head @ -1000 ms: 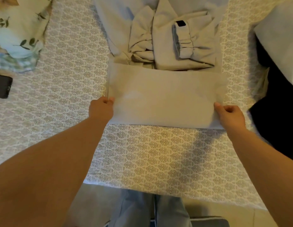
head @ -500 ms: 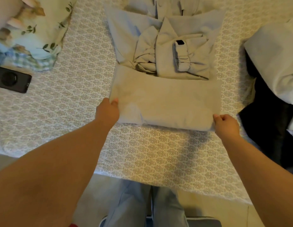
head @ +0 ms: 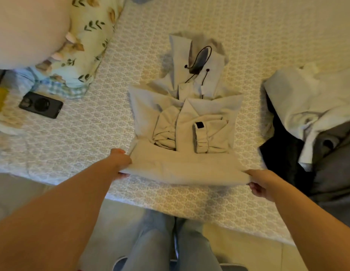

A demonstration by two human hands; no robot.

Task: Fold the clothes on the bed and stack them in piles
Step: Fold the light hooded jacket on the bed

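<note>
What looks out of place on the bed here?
A phone lies on the bedspread left of the jacket being folded, beside the floral pillow. It is no clothing; otherwise nothing stands out.

The jacket is showing a pale grey-beige all over, with a small black patch on its cuff and thin black cords lying at its hood. The bedspread is carrying a fine repeating lattice of grey on white. The pillow at the far left is wearing a cream print of dark green leaves and tan shapes, with blue-and-white checks edging it. The phone is looking black. The heap of clothes at the right is mixing white, black and dark grey. The trousers below are showing a washed light blue.
</note>
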